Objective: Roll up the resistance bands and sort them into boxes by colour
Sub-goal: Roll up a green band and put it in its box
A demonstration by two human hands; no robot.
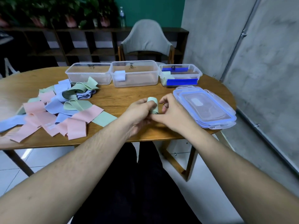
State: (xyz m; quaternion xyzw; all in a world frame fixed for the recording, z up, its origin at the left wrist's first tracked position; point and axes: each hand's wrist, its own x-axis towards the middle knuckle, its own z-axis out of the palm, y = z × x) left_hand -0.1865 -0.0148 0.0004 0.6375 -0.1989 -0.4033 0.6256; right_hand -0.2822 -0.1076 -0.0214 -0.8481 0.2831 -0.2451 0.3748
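Both hands meet over the near middle of the wooden table (113, 97). The left hand (139, 113) is curled closed around a rolled green band (152, 105), which stands almost upright with its coiled end towards the near edge. The right hand (174, 110) is loosely half-closed, its thumb lying under the roll and its fingers bent just beside it — whether those fingers press the roll I cannot tell.

To the left, a loose pile of bands (53, 109) sprawls across the table in pink, blue and green, overlapping so much that an exact count is not possible; one green end (104, 118) reaches out to just beside the left forearm.

Along the far side stand three clear plastic boxes in a row, touching or nearly so. The left box (89, 75) appears to hold nothing. The middle box (135, 73) holds one pale blue roll (120, 75) at its left end. The right box (180, 75) has blue clips on its sides and something pale green (166, 76) at its left end.

On the right, near the right hand, lies a stack of clear lids with blue rims (205, 107) — at least two, possibly three.

Beyond the table stands one grey chair (146, 39), with a dark shelf unit (80, 44) behind it.
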